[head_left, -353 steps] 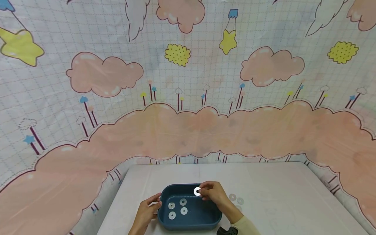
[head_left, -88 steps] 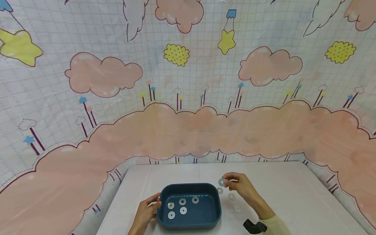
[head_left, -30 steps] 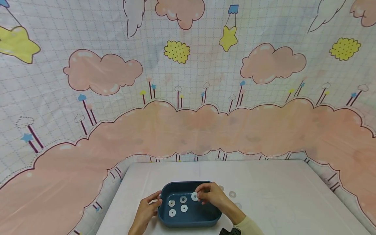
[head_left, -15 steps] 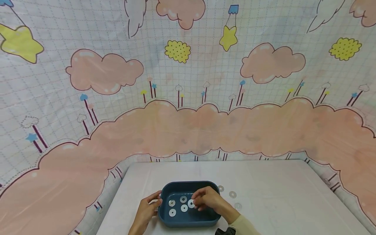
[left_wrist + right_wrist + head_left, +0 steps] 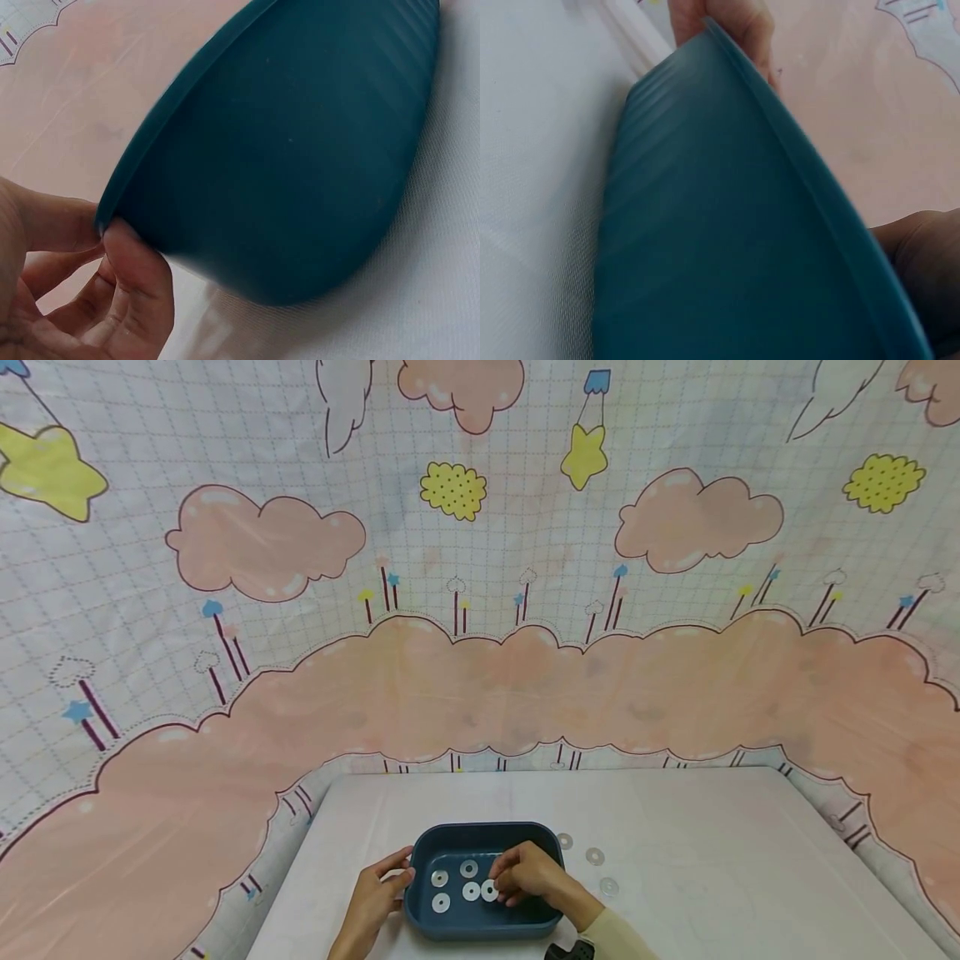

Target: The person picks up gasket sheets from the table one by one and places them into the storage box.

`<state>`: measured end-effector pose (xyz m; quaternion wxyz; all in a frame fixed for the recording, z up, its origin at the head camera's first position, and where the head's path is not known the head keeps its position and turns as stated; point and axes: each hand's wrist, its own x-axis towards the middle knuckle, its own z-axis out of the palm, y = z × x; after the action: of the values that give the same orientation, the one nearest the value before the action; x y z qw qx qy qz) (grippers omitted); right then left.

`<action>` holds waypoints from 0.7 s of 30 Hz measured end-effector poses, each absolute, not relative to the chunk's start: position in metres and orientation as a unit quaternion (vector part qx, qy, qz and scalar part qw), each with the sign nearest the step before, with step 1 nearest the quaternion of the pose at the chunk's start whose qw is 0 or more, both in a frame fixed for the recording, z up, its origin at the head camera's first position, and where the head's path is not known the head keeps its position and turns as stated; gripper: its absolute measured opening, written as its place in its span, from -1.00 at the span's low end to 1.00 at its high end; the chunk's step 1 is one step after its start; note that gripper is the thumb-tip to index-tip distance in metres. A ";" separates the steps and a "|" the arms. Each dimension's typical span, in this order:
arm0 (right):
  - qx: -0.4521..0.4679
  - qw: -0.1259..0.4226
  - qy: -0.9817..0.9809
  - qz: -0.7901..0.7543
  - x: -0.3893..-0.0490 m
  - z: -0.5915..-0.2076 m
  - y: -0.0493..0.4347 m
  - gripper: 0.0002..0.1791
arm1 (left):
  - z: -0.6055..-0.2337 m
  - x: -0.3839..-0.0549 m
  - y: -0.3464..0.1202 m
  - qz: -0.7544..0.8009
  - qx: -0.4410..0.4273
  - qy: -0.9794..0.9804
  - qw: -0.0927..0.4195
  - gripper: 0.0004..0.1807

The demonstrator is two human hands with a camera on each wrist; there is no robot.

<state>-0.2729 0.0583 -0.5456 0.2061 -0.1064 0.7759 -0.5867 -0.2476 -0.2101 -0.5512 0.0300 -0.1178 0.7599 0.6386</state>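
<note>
A dark blue rectangular tray (image 5: 483, 933) stands near the front of the table. My left hand (image 5: 372, 897) grips its left rim; in the left wrist view the thumb (image 5: 139, 270) lies on the outer wall. Inside the tray, several flat pale washers (image 5: 441, 902) lie on the left part of the floor. My right hand (image 5: 528, 872) is inside the tray and pinches another washer (image 5: 490, 891), low and right beside the nearest one. That hand covers much of the tray's right half. In the right wrist view the tray's wall (image 5: 705, 210) hides the fingertips.
To the right of the tray, three washers (image 5: 595, 857) lie on the white tabletop (image 5: 697, 860). A black device (image 5: 570, 950) is on the right wrist. A printed cloth (image 5: 480, 693) hangs behind the table.
My right hand has brought a washer from the table on the right into the tray, then lowered it toward the near side. My left hand has kept its grip on the rim.
</note>
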 end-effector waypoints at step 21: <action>-0.137 0.126 0.820 -0.542 -0.267 -0.529 0.065 -0.89 | -0.549 -0.247 -0.209 0.638 -0.121 0.760 0.031 -0.48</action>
<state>-0.2668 0.0649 -0.5293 0.1263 -0.1373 0.8196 -0.5417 -0.2471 -0.2090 -0.5494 0.0311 -0.1209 0.7599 0.6379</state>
